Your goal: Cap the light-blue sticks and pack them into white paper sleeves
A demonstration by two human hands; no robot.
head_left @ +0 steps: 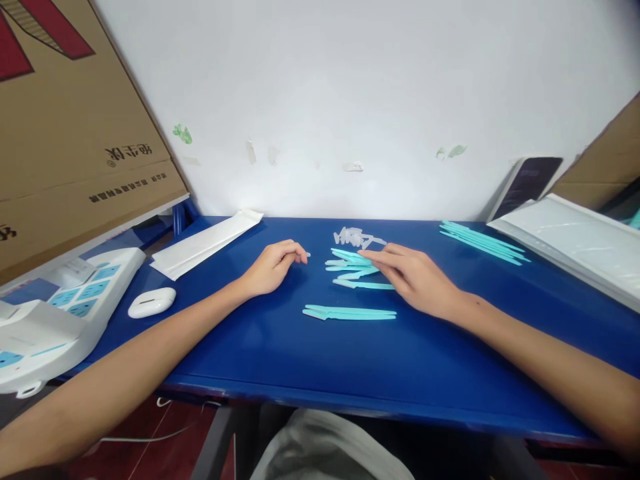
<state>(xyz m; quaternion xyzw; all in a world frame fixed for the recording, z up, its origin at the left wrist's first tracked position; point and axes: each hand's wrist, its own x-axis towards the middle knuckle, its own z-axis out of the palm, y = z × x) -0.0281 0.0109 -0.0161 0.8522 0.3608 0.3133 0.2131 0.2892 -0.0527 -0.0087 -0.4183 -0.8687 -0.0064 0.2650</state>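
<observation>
My left hand (277, 265) is closed above the blue table, with a small translucent blade cap (309, 255) showing at its fingertips. My right hand (413, 275) reaches over a loose pile of turquoise eyebrow razors (345, 264), thumb and fingers pinched on one of them at the pile's right side. Its fingers hide part of that razor. Just behind the pile lies a heap of translucent blade caps (356, 237). Nearer to me, a couple of turquoise eyebrow razors (350, 313) lie side by side.
Several turquoise sticks (483, 243) lie in a row at the back right, beside a white padded envelope (570, 230) and a leaning dark phone (530, 183). Leftward are a white paper sleeve (205, 243), an earbud case (152, 303), a power strip (107, 293) and a cardboard box (75, 120).
</observation>
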